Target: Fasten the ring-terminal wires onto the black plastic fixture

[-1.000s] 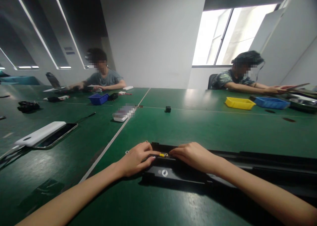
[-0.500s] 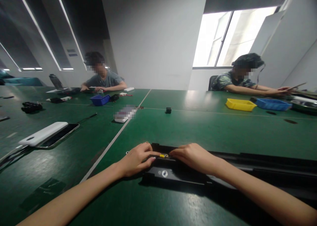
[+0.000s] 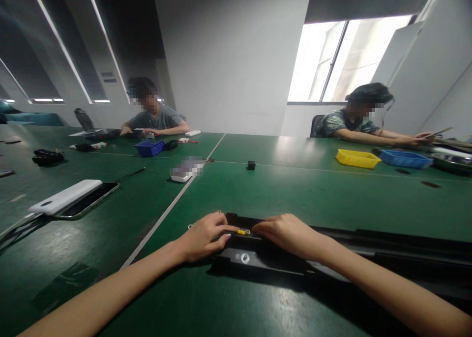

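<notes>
A long black metal channel (image 3: 273,265) lies on the green table in front of me, with a round hole in its near wall. Inside it sits a ring terminal (image 3: 248,232) with a yellow sleeve. My left hand (image 3: 206,234) is closed at the channel's left end, index finger and thumb at the terminal's dark lead. Another small metal ring (image 3: 190,227) shows beyond that hand's knuckles. From the right, my right hand (image 3: 285,233) reaches into the channel, its fingers bunched beside the terminal's ring. Whatever its fingertips pinch is hidden.
A white power bank (image 3: 68,198) and a phone (image 3: 90,201) with cables lie at left. Farther back are a small black block (image 3: 251,165), a yellow bin (image 3: 357,159) and blue bins (image 3: 405,159). Two people sit across the table.
Both hands stay at the terminal with almost no movement. The view shifts very slightly.
</notes>
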`<state>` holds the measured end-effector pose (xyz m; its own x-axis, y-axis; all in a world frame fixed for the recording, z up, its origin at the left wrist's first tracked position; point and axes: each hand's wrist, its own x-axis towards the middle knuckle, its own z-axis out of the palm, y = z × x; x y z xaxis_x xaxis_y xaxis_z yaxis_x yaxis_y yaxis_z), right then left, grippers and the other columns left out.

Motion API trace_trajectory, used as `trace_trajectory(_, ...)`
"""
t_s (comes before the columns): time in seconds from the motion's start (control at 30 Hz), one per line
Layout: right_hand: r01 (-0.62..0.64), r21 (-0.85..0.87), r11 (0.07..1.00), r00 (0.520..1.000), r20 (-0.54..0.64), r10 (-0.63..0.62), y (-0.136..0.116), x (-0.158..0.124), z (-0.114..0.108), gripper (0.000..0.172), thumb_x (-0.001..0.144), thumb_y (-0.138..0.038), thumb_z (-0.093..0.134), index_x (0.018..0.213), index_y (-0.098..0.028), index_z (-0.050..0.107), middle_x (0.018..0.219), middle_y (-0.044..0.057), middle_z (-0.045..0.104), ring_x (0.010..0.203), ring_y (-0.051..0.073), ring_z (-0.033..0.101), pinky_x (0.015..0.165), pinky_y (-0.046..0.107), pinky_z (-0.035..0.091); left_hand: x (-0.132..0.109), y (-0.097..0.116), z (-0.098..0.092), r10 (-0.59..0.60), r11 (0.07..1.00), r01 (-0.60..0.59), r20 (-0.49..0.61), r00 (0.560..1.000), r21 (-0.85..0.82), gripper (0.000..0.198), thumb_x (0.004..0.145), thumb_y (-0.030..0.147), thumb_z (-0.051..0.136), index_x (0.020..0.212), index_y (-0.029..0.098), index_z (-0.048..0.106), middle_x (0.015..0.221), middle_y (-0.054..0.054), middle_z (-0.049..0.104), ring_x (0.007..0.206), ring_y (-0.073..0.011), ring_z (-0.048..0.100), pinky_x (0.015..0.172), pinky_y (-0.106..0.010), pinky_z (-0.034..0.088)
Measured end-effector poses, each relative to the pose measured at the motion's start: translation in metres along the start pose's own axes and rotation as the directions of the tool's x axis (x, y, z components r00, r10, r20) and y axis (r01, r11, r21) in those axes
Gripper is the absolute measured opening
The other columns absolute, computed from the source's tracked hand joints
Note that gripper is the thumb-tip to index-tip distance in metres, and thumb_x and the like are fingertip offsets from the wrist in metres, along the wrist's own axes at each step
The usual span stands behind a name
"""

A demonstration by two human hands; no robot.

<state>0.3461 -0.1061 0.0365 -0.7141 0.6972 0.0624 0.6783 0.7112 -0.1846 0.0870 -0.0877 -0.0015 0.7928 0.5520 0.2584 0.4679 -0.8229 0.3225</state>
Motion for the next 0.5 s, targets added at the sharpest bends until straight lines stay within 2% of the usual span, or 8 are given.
trace_trajectory(0.5,-0.007,0.002,1.0,1.0,-0.02,0.007,-0.0006,0.0,0.0004,0.031,0.094,-0.028,0.038,0.106,-0.021,0.065,0.091,0.008,0.069,0.077,0.017,0.066,0.068,0.024,0.047,-0.0008,0.0004,-0.0003,0.007,1.0,-0.007,-0.017,1.0,0.008,0.033,0.094,0.026,0.037,0.122,0.022,0.054,0.094,-0.006,0.049,0.088,-0.0191,0.048,0.079,-0.03,0.041)
